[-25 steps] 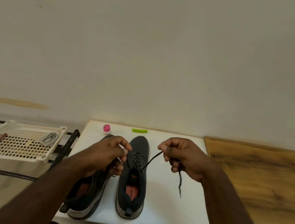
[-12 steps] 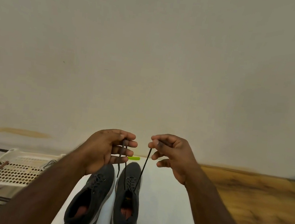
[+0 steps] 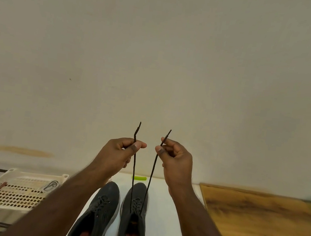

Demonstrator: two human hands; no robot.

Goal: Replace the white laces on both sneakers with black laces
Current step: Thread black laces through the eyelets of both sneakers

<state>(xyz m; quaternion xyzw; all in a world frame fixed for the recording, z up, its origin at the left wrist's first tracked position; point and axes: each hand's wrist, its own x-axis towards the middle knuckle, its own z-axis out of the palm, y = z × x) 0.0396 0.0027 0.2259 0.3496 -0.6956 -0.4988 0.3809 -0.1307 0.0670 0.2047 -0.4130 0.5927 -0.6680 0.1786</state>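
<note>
Two lace ends (image 3: 133, 173) point upward (nearly vertical).

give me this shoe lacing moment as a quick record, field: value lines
left hand: pinches one end of the black lace
right hand: pinches the other end
lace: both ends pulled up taut from the right sneaker
left sneaker: black laced, untouched
surface: white table
beside: white basket to the left

Black lace (image 3: 133, 173), dark grey sneakers (image 3: 133, 216), white perforated basket (image 3: 16, 193).
</note>
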